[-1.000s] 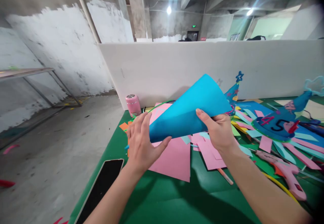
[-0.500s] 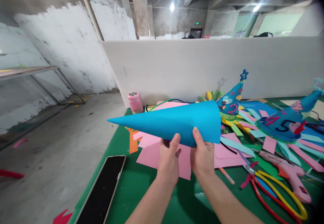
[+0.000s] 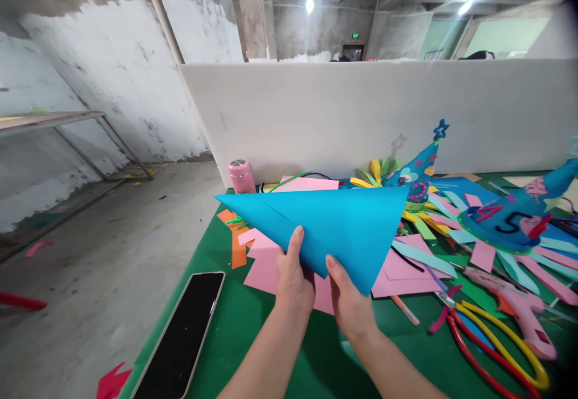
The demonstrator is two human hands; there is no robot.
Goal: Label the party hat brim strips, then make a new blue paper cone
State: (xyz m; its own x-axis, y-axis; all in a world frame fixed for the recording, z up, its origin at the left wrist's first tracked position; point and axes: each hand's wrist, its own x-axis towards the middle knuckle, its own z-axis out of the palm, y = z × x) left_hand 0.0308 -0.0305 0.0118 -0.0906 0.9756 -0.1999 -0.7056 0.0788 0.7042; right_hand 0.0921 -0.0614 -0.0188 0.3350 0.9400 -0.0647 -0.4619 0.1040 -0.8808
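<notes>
A blue paper cone [image 3: 334, 224] lies sideways in the air over the table, its point to the left and its wide end to the right. My left hand [image 3: 295, 278] grips its lower edge near the middle, thumb on the near face. Closer to the wide end, my right hand [image 3: 350, 293] pinches the same edge, thumb also on the near face. The fingers behind the paper are hidden. Under the cone, pink paper sheets [image 3: 264, 272] are spread on the green tabletop [image 3: 235, 339].
A phone [image 3: 183, 333] lies at the left edge; a pink jar [image 3: 242, 176] stands behind. To the right are scissors [image 3: 492, 339], a pink glue gun [image 3: 510, 296] and two decorated party hats [image 3: 413, 173] with paper strips. A white partition [image 3: 316, 122] closes off the back.
The cone looks flatter and broader, its lower corner now hanging further down at the wide end. Its tip has shifted right and slightly up; both hands are a little lower.
</notes>
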